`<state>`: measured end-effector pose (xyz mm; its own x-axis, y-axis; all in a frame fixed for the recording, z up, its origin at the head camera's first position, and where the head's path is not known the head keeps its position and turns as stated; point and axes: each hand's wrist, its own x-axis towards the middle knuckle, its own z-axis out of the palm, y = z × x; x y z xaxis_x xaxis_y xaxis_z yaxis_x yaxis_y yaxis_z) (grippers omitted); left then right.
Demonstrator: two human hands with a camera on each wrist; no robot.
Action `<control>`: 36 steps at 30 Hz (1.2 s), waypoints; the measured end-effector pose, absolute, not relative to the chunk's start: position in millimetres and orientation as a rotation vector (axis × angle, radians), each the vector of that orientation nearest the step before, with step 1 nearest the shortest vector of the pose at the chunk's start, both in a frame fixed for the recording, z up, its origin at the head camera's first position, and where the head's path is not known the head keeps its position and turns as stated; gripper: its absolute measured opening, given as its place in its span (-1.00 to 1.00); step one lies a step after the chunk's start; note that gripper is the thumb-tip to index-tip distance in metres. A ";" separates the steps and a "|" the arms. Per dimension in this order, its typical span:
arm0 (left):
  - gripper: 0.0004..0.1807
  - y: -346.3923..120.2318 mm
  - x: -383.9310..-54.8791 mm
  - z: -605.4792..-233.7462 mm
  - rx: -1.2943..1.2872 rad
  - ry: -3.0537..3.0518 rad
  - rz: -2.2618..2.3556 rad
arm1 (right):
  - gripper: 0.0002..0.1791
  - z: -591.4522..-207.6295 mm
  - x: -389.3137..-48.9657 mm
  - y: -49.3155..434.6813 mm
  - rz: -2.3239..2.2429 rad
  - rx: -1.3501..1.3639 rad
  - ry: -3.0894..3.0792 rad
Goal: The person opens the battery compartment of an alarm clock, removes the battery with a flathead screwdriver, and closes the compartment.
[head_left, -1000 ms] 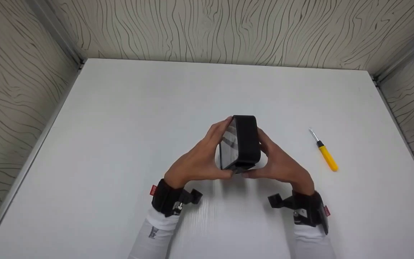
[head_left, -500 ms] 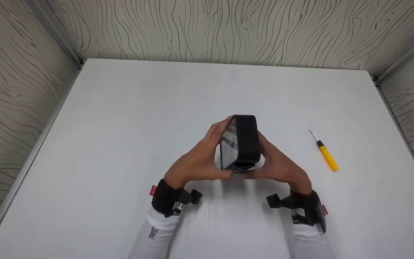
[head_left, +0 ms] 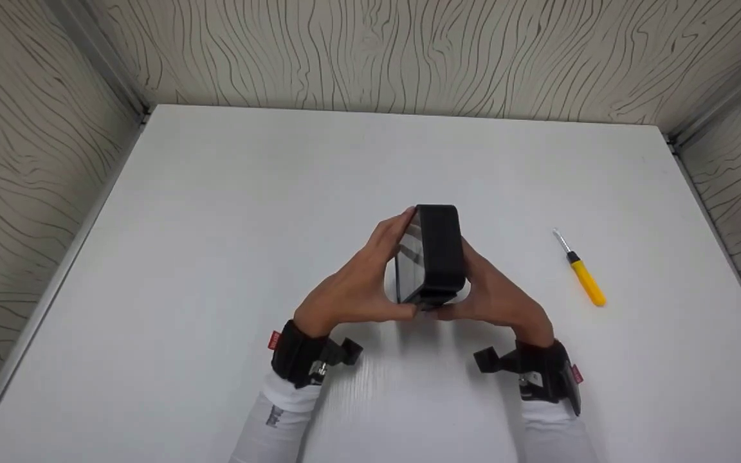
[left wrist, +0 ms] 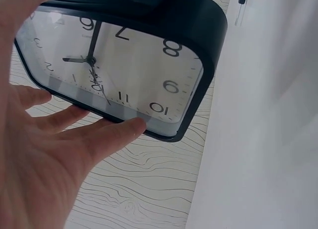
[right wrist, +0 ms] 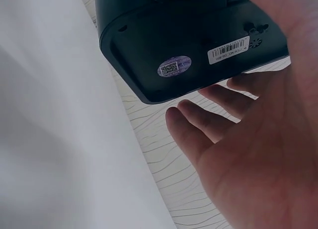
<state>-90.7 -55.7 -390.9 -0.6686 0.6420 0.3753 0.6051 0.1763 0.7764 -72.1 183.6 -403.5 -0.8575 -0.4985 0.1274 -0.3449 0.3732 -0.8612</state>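
A black alarm clock (head_left: pixel 442 247) is held on its side above the white table, at the middle of the head view. My left hand (head_left: pixel 351 289) grips it from the face side, thumb at the near end and fingers toward the far end. On the other side, my right hand (head_left: pixel 502 292) holds it with the thumb at the near end; its fingers are partly hidden behind the clock. The left wrist view shows the white dial (left wrist: pixel 129 70) with black numerals and hands. Its back (right wrist: pixel 144 50), with a barcode label (right wrist: pixel 228 50) and a purple oval sticker (right wrist: pixel 174 66), faces the right wrist camera.
A screwdriver (head_left: pixel 586 281) with a yellow handle lies on the white table (head_left: pixel 248 193) to the right of my hands. Panels with a wood-grain pattern (head_left: pixel 370 58) stand behind the table and at both sides.
My right hand and wrist have shifted slightly left, closer in against the clock. The clock and my left hand have hardly moved, and the screwdriver lies where it was.
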 end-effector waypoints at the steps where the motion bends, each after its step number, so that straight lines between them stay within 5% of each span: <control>1: 0.28 -55.9 -90.9 -391.4 1.264 2.376 1.547 | 0.23 -404.1 -72.3 183.3 -1.493 -0.767 2.474; 24: 0.28 -55.9 -92.1 -391.7 1.228 2.328 1.561 | 0.09 -406.4 -77.0 180.7 -1.678 -0.837 2.435; 36: 0.28 -56.2 -91.6 -392.8 1.229 2.341 1.550 | 0.18 -404.4 -75.4 181.9 -1.669 -0.832 2.487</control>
<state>-91.6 -56.2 -392.8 -0.6757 0.6506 0.3465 0.5731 0.1680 0.8021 -75.4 181.9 -404.4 -0.8564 -0.4455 0.2610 -0.4103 0.2806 -0.8677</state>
